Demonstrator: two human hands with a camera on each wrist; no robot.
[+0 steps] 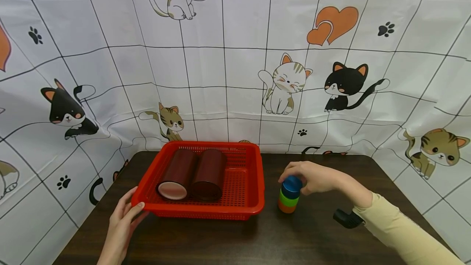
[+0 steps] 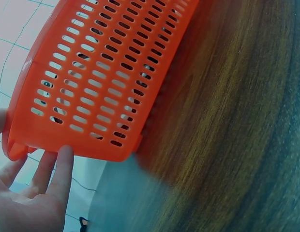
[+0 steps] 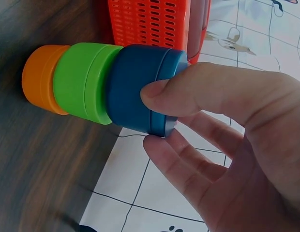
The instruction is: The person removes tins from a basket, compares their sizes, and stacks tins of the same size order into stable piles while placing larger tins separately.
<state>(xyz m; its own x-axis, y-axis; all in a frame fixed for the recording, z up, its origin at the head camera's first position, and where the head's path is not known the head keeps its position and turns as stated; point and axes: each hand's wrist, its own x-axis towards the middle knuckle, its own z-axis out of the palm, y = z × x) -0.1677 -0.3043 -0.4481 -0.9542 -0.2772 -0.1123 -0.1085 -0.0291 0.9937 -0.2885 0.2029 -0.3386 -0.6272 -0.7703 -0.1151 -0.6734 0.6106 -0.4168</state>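
My left hand [image 1: 119, 221] grips the near left corner of a red plastic basket [image 1: 198, 210], the thumb over its rim and the fingers against the outside. Inside the basket two dark brown cylinders lie side by side: the left one [image 1: 181, 171] shows a pale pink end, the right one [image 1: 210, 171] a dark end. To the basket's right stands an upright stack of round containers, orange [image 3: 41, 77] at the bottom, green [image 3: 77, 82] in the middle and blue [image 3: 133, 92] on top. Thumb and fingers of my right hand [image 1: 312, 177] hold the blue container near its top.
Everything stands on a dark wooden table [image 1: 316, 240]. A white sheet [image 1: 243, 68] printed with cats and grid lines hangs behind and along both sides. A black device [image 1: 347, 218] sits at the right wrist, by the yellow sleeve [image 1: 401, 228].
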